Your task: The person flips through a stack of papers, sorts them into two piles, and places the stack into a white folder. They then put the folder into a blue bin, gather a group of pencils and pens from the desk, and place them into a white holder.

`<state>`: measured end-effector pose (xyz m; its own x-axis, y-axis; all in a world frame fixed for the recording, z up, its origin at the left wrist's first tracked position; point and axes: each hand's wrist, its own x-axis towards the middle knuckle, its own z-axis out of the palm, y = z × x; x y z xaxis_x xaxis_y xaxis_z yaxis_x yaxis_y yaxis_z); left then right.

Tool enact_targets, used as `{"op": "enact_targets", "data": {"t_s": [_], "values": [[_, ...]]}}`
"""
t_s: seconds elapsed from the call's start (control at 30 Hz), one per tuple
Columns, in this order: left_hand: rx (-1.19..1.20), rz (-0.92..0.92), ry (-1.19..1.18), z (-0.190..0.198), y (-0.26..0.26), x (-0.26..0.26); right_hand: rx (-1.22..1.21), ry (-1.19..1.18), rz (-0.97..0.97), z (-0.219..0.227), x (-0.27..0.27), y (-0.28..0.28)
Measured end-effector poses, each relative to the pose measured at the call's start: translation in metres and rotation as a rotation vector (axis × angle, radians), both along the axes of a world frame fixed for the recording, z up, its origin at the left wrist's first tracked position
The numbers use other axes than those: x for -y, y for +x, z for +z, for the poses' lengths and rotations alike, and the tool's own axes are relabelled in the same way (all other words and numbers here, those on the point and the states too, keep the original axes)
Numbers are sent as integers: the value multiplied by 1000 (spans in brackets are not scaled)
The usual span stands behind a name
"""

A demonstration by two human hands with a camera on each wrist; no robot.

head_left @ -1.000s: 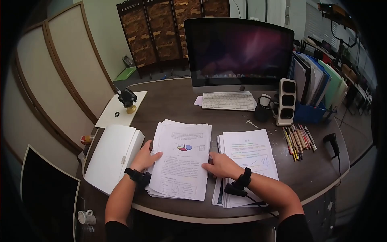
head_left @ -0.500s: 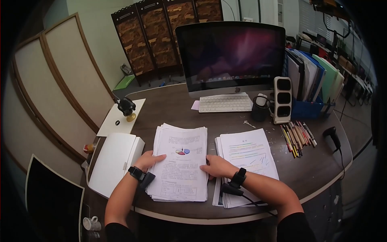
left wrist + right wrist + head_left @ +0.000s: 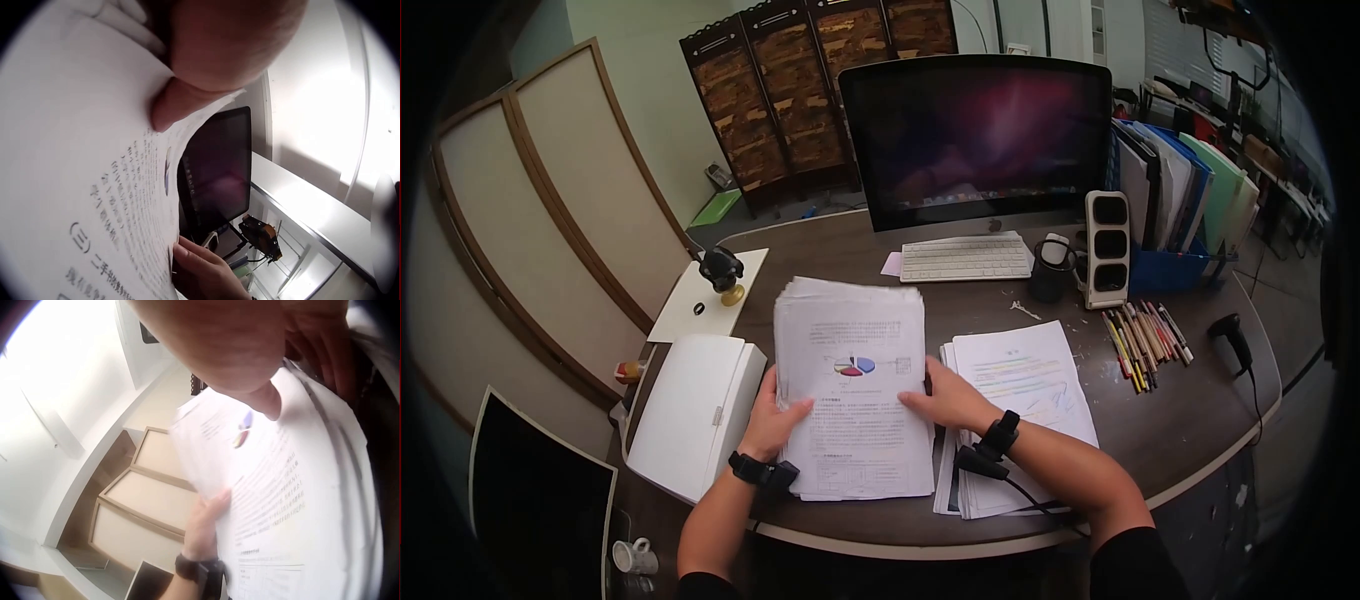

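Both hands hold a thick stack of printed sheets with a coloured pie chart on its top page. In the head view my left hand grips the stack's left edge, thumb on the top page. My right hand grips the right edge the same way, thumb on top and fingers at the side. The right wrist view shows that the sheets are loosely layered at their edge, with fingers behind them. Beside it on the desk lies a second stack with highlighted lines, partly under my right forearm.
A white box-shaped device sits at the left. Behind are a keyboard, a monitor and a black mesh cup. Pencils, a folder rack and a black handheld device stand or lie at the right.
The held stack has risen towards the camera and looks straighter at its sides. Both hands have moved with it, their grips now at its two side edges.
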<state>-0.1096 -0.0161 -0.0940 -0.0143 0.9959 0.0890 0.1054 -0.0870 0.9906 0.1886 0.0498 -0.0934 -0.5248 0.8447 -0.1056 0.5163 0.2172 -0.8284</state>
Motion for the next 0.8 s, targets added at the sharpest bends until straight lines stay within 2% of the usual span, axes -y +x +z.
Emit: {"op": "enact_targets", "data": {"t_s": [0.03, 0.07, 0.1, 0.17, 0.2, 0.23, 0.3, 0.33, 0.4, 0.47, 0.57, 0.63, 0.7, 0.77, 0.8], "values": [[73, 27, 135, 3, 4, 7, -227, -34, -46, -2, -5, -2], [107, 58, 171, 18, 13, 15, -453, -72, -90, 2, -9, -6], [111, 76, 173, 22, 18, 17, -447, -75, -73, 9, -11, -9], [61, 194, 452, 26, 26, 19, -738, -97, -5, 39, -5, -12], [37, 255, 521, 29, 32, 20, -726, -102, 13, 45, -1, -14], [42, 273, 523, 26, 29, 22, -740, -24, -4, 51, 3, -15], [-102, 305, 550, 15, 22, 22, -772, 133, -44, 55, 9, -15], [-148, 300, 500, 13, 19, 23, -677, 158, -53, 50, 10, -12], [-127, 277, 492, -11, 7, 16, -661, 145, -23, 32, 7, -8], [-109, 252, 487, -4, 11, 15, -647, 133, 5, 30, 6, -5], [16, 340, 614, 21, 26, 22, -720, 181, -36, 40, 12, -4], [33, 300, 670, 39, 33, 23, -738, 330, -48, 53, 13, -9], [10, 363, 687, 54, 36, 23, -816, 323, -16, 60, 11, -14], [-37, 374, 757, 78, 39, 27, -1008, 255, -31, 70, 11, -9], [-36, 383, 760, 82, 39, 24, -1010, 249, -39, 74, 10, -8]]}}
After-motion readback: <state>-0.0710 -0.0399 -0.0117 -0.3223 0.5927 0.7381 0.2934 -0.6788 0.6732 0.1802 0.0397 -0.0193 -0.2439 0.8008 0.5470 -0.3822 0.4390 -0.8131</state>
